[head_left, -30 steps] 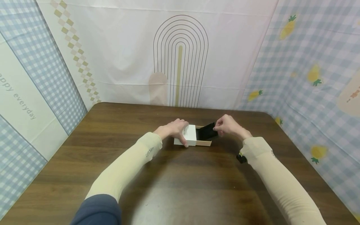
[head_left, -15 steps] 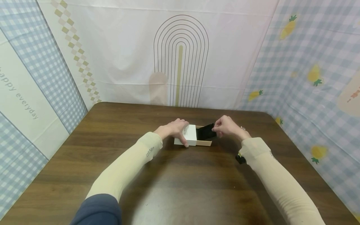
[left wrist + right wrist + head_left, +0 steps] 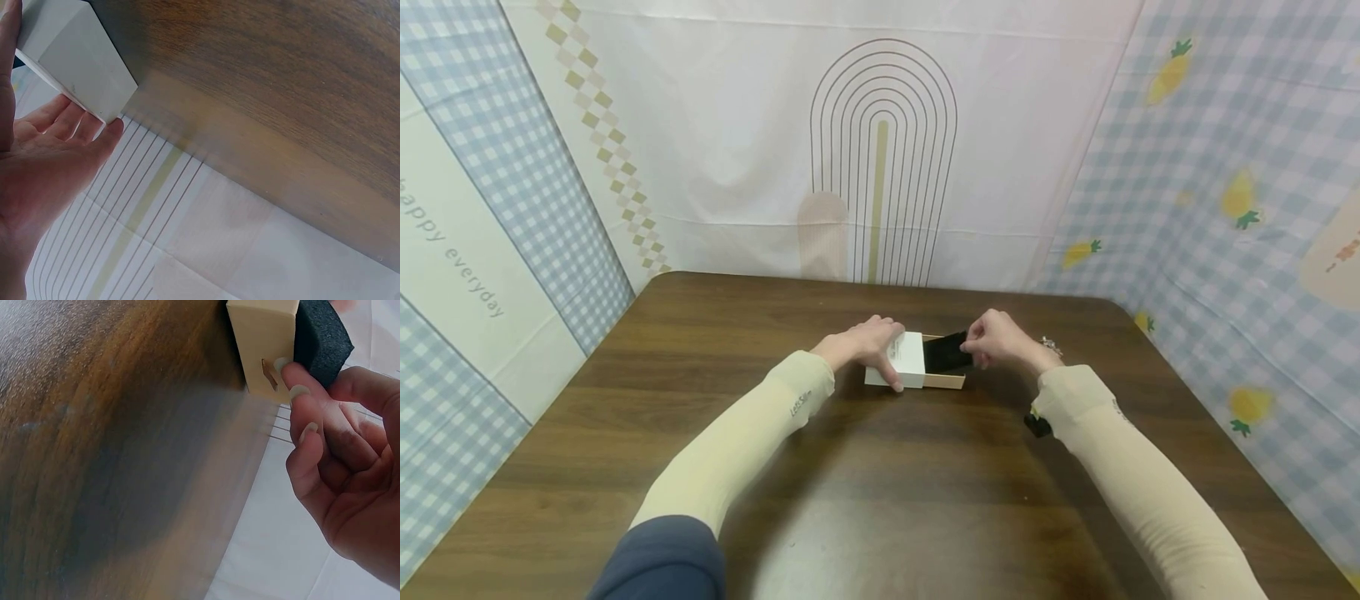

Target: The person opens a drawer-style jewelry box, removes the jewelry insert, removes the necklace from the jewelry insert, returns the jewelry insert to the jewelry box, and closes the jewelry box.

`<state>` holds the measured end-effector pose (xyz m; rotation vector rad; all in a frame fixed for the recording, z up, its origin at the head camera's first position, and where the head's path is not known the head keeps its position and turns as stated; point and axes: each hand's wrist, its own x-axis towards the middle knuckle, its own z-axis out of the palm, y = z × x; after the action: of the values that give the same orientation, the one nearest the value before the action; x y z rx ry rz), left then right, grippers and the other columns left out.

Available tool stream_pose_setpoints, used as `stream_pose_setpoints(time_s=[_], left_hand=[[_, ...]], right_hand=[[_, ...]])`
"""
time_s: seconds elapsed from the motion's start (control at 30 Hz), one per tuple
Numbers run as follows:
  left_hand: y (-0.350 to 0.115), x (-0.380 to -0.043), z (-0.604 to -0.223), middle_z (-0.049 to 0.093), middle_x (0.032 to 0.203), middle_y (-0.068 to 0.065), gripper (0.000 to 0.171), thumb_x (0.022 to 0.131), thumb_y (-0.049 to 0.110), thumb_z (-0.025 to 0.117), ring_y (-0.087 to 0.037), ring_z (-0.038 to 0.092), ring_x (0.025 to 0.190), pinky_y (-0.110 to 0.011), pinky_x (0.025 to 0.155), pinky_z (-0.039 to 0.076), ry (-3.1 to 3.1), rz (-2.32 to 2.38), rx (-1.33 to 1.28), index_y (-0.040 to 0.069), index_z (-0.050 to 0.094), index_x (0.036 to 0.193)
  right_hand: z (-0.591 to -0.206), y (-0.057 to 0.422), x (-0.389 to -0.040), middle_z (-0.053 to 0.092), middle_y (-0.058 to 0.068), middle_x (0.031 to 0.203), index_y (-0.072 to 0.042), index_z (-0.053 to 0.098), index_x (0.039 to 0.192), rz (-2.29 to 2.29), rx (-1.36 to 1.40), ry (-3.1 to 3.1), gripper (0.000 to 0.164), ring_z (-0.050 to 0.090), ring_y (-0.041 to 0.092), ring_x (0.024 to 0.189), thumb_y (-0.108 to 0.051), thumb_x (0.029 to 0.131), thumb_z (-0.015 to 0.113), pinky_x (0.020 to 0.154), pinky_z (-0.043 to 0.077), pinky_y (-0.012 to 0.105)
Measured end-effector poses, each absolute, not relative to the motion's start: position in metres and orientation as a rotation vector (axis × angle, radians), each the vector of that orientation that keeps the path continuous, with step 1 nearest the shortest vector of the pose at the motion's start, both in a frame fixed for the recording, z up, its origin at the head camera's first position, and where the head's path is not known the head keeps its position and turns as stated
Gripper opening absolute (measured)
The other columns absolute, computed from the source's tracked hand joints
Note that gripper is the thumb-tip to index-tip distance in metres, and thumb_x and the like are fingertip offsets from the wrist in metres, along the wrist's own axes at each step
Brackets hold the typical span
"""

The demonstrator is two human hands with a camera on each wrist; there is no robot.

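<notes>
In the head view, a white box sleeve (image 3: 912, 358) lies on the table with its tan inner drawer (image 3: 943, 382) slid partly out to the right. My left hand (image 3: 867, 343) grips the sleeve, thumb on the near side and fingers over the far side. Its fingers also show along the box edge in the left wrist view. My right hand (image 3: 1000, 340) pinches the right end of a black foam pad (image 3: 945, 353) over the drawer. The right wrist view shows the thick foam (image 3: 322, 347) beside the drawer's end wall, which has a small slot; fingertips are right at that wall.
The brown wooden table (image 3: 850, 483) runs back to a white printed curtain (image 3: 730, 142). Blue checked cloth (image 3: 1232, 275) hangs along the right side, and another checked panel on the left. A small black object (image 3: 1037, 425) shows beside the right sleeve.
My right hand has moved slightly left and down, and the foam pad it pinches has tipped flatter toward the drawer. The left hand and the white sleeve have stayed in place.
</notes>
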<state>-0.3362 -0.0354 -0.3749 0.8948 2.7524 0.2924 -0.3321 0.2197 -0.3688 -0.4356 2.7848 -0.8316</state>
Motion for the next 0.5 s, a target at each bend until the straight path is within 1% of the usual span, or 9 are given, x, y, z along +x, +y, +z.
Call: stream_pose_setpoints(time_s=[0.03,0.17,0.33,0.5], left_hand=[[-0.0354,-0.3365,-0.3752,0.054,0.109,-0.003,0.082,0.059,0.048,0.089,-0.019,0.045,0.105,-0.033,0.083,0.043,2.754,0.289,0.897,0.012,0.052,0.123],[-0.0358,-0.337,-0.3753,0.054,0.109,-0.003,0.082,0.059,0.048,0.089,-0.019,0.045,0.104,-0.034,0.083,0.043,2.754,0.293,0.895,0.012,0.052,0.123],[-0.036,-0.3363,-0.3749,0.054,0.111,-0.003,0.083,0.06,0.047,0.088,-0.02,0.045,0.106,-0.034,0.086,0.043,2.748,0.302,0.896,0.012,0.051,0.126],[-0.036,-0.3362,-0.3745,0.054,0.111,-0.004,0.082,0.061,0.047,0.088,-0.021,0.045,0.106,-0.035,0.086,0.044,2.754,0.288,0.911,0.011,0.052,0.125]], right_hand=[[-0.3687,0.2192,-0.3322,0.066,0.008,0.057,-0.003,0.067,0.068,-0.829,-0.436,2.785,0.022,0.062,0.022,0.049,-0.011,0.088,0.066,0.049,0.053,0.03],[-0.3687,0.2171,-0.3329,0.066,0.007,0.057,-0.003,0.067,0.068,-0.822,-0.431,2.784,0.022,0.063,0.023,0.05,-0.012,0.088,0.067,0.049,0.052,0.029],[-0.37,0.2157,-0.3326,0.066,0.008,0.057,-0.003,0.067,0.068,-0.822,-0.416,2.785,0.022,0.063,0.023,0.05,-0.012,0.088,0.068,0.048,0.052,0.029],[-0.372,0.214,-0.3324,0.066,0.007,0.056,-0.003,0.066,0.067,-0.834,-0.394,2.779,0.023,0.061,0.017,0.047,-0.012,0.087,0.068,0.048,0.051,0.028]])
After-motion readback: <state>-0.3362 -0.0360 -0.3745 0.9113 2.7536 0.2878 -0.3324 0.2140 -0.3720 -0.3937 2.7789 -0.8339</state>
